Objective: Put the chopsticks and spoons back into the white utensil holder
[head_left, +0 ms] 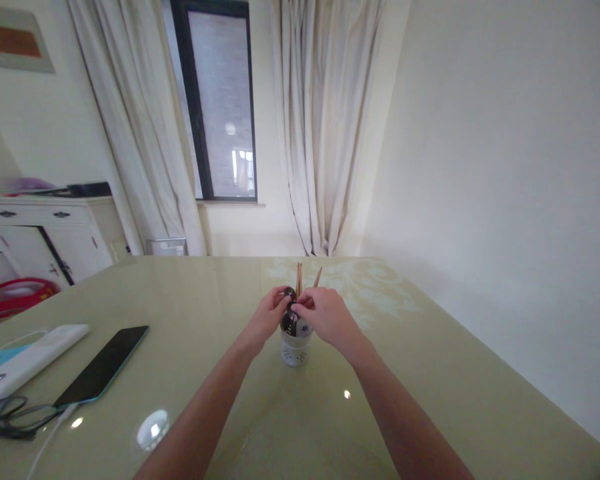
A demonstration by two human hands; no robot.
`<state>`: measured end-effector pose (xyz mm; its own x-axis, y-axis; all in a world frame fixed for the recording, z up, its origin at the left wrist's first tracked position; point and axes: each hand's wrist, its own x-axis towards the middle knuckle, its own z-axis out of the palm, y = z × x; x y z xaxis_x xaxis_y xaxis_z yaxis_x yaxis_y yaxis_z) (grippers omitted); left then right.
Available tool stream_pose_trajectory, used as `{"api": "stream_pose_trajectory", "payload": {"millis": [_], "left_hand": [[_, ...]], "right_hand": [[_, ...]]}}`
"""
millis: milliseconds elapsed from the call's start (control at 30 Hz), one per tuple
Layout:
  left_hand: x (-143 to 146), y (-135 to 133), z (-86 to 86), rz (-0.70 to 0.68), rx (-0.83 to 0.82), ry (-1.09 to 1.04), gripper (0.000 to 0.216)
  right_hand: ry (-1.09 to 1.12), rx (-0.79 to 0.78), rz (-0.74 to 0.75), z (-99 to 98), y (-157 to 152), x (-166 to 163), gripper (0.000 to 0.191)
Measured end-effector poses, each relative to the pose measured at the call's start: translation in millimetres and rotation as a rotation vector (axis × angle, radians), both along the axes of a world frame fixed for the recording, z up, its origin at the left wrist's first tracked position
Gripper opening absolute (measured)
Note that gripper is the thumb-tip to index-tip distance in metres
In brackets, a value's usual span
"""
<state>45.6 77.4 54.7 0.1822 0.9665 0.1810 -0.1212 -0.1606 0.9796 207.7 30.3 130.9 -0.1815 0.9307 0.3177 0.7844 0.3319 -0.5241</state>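
A small white perforated utensil holder [295, 351] stands on the glossy green-yellow table [430, 373], in the middle. Wooden chopsticks [299, 277] stick up out of it, along with dark-handled utensils. My left hand [269, 315] pinches a dark round utensil end [289, 293] at the holder's top. My right hand [327, 315] closes on another dark utensil end just beside it, above the holder's rim. Both hands meet over the holder; what lies inside it is mostly hidden.
On the table's left lie a black phone [105, 365], a white power bank [27, 360], glasses [15, 410] and a cable. A white cabinet [45, 233], a red object, a curtained window [220, 100] and the right wall [505, 167] surround the table.
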Motion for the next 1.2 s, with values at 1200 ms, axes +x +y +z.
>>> {"api": "stream_pose_trajectory", "payload": {"millis": [1200], "left_hand": [[9,-6,7.1,0.106,0.175,0.117,0.036]], "right_hand": [[0.331,0.049,0.039,-27.2,31,9,0.017]]}}
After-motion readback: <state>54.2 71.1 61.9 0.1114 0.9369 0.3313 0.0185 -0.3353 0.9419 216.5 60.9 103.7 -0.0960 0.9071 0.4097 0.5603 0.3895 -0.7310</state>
